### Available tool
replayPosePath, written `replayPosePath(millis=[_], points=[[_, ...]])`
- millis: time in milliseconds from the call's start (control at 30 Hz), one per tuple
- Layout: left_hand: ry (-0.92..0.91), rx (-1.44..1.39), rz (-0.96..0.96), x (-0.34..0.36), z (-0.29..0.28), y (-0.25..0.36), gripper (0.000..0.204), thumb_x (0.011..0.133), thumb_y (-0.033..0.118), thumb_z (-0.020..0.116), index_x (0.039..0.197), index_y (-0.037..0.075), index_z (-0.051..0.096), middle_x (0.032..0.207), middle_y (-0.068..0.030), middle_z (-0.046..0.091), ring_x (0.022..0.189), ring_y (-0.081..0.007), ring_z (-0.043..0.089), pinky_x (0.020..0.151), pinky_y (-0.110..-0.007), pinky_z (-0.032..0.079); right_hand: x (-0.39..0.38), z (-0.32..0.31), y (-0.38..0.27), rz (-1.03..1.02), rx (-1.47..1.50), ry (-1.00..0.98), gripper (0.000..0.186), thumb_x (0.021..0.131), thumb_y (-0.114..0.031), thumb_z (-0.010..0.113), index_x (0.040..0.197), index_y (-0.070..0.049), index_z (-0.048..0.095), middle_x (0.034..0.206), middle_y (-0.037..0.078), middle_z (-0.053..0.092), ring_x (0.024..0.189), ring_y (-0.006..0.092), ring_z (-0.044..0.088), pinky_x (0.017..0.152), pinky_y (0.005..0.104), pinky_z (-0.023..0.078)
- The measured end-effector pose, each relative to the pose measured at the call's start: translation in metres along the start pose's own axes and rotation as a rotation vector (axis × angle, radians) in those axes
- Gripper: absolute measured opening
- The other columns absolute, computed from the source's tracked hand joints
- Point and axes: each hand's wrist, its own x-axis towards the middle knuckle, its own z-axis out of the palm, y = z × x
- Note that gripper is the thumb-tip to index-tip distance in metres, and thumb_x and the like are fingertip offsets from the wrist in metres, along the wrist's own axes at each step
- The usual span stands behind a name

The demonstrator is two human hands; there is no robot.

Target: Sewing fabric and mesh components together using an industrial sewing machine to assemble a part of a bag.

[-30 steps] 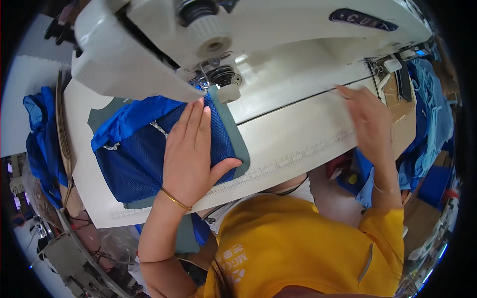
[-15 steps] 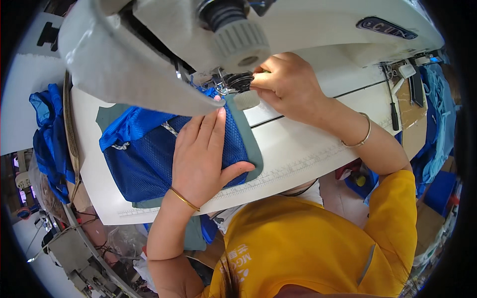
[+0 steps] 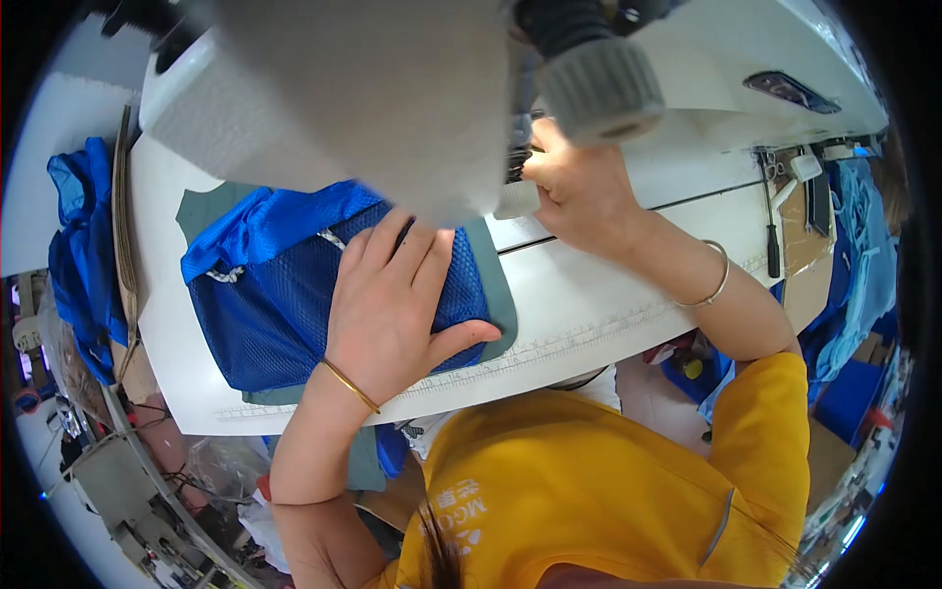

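Note:
My left hand [image 3: 386, 299] lies flat, fingers a little spread and thumb out, on a blue mesh fabric piece [image 3: 257, 319] with a plain blue band and pale cord bits. Underneath sits a grey-green fabric layer [image 3: 497, 285], its border showing at the right and upper left. At the right of the sewing machine head [image 3: 353, 108], my right hand [image 3: 592, 191] has its fingers bent in a pinch by dark machine parts. What they grip is hidden by the head, which also covers the needle area and the fabric's far edge.
The white machine table [image 3: 579, 280] has a printed ruler along its near edge. A black-handled screwdriver [image 3: 773, 236] and scissors [image 3: 773, 167] lie at the right. Blue garments [image 3: 83, 260] hang at the left; light-blue fabric [image 3: 863, 245] is piled at the far right.
The view has shifted so the machine head looms larger and hides the needle area. My left fingers have spread slightly on the fabric. My right hand stays at the machine head.

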Motion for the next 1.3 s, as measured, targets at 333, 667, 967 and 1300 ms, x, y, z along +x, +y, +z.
replayPosePath(millis=[333,667,967,1300], points=[[0.071,0.011,0.038,0.002,0.004,-0.005,0.089,0.078,0.066,0.073,0.131,-0.004,0.061,0.142,-0.0218,0.057,0.138,-0.0381,0.048,0.111,-0.049,0.038,0.002,0.001,-0.001,-0.002,0.018,0.027,0.013,0.076,-0.014,0.078,0.089,-0.017,0.080,0.085,-0.001,0.066,0.079,0.0203,0.062,0.068,0.0354,0.053],[0.093,0.042,0.050,0.003,0.006,-0.005,0.089,0.078,0.067,0.072,0.132,-0.003,0.061,0.142,-0.0205,0.057,0.138,-0.0366,0.049,0.111,-0.048,0.038,-0.007,0.000,0.000,0.000,-0.090,0.037,0.014,0.079,-0.022,0.080,0.092,-0.020,0.080,0.082,-0.003,0.064,0.075,0.0179,0.060,0.063,0.0339,0.051],[0.106,0.030,0.075,0.001,0.006,-0.008,0.086,0.078,0.064,0.073,0.132,-0.003,0.061,0.142,-0.0181,0.057,0.133,-0.0347,0.052,0.107,-0.047,0.040,-0.005,-0.003,-0.006,0.006,-0.070,0.033,0.015,0.077,-0.019,0.081,0.092,-0.021,0.080,0.083,-0.003,0.063,0.075,0.0177,0.059,0.063,0.0332,0.050],[0.115,0.027,0.077,0.006,0.007,-0.011,0.088,0.078,0.064,0.072,0.134,-0.003,0.059,0.147,-0.0153,0.055,0.127,-0.0333,0.055,0.107,-0.045,0.040,-0.003,-0.001,-0.004,0.008,-0.107,0.025,0.010,0.078,-0.017,0.078,0.088,-0.020,0.078,0.082,-0.001,0.062,0.076,0.0193,0.060,0.063,0.0342,0.051]])
